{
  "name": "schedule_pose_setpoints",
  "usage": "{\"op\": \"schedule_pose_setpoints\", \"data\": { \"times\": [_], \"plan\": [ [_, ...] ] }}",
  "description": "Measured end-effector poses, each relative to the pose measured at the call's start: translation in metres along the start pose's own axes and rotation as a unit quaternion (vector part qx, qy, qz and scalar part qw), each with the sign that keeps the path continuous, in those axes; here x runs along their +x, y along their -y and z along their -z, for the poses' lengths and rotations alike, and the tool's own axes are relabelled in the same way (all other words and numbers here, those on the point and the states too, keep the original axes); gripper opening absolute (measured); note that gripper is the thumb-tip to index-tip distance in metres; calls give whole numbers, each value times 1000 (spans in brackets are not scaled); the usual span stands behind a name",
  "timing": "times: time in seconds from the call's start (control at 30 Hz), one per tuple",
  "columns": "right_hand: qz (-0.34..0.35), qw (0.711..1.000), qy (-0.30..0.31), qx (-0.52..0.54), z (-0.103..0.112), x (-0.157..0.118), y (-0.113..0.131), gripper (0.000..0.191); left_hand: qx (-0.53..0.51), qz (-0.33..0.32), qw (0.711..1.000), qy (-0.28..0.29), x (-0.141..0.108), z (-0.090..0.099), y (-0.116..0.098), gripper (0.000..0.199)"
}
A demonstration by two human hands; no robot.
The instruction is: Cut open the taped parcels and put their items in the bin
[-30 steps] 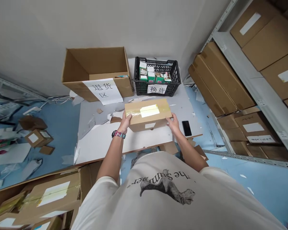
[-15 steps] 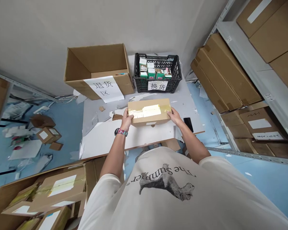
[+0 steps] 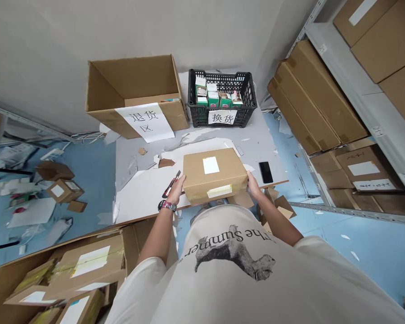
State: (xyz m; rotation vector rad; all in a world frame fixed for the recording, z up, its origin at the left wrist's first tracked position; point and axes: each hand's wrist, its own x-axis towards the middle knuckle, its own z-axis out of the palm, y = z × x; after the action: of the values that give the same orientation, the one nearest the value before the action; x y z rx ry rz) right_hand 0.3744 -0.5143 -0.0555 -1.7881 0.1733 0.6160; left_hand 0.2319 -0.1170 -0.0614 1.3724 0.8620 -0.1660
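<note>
**Bracing a taped carton between both hands**

From the head view, we grip the taped carton (image 3: pixel 219 167) by opposite ends, left hand (image 3: pixel 176 191) and right hand (image 3: pixel 254 185) each closed on one side, probably to balance its weight. A cutter (image 3: pixel 171 184) is just beside our left hand, perhaps for easy reach; a phone (image 3: pixel 266 173) lies just right of our right hand. Beyond both hands, we count one black crate (image 3: pixel 198 119), one open box (image 3: pixel 105 121) and, on our carton, two labels (image 3: pixel 211 165).
</note>
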Motion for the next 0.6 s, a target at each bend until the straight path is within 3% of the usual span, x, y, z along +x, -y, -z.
{"op": "schedule_pose_setpoints", "data": {
  "times": [0.17, 0.23, 0.33, 0.47, 0.6],
  "plan": [
    [-101, 990, 95, 27, 23, 22, 17, 61, 28, 53, 998, 14, 26, 3, 3, 59],
    [-116, 986, 118, 15, 20, 32, 18, 66, 40, 56, 997, 16, 29, 1, 11, 58],
    [-127, 987, 102, -4, -2, 41, 15, 69, 40, 54, 998, 9, 31, -7, 22, 57],
    [-79, 995, 56, 28, -31, 52, 22, 72, 12, -24, 1000, -10, 36, -19, 17, 57],
    [21, 996, 37, 75, -31, 63, 43, 83, -30, -112, 993, -7, 38, -20, -11, 62]
  ]
}}
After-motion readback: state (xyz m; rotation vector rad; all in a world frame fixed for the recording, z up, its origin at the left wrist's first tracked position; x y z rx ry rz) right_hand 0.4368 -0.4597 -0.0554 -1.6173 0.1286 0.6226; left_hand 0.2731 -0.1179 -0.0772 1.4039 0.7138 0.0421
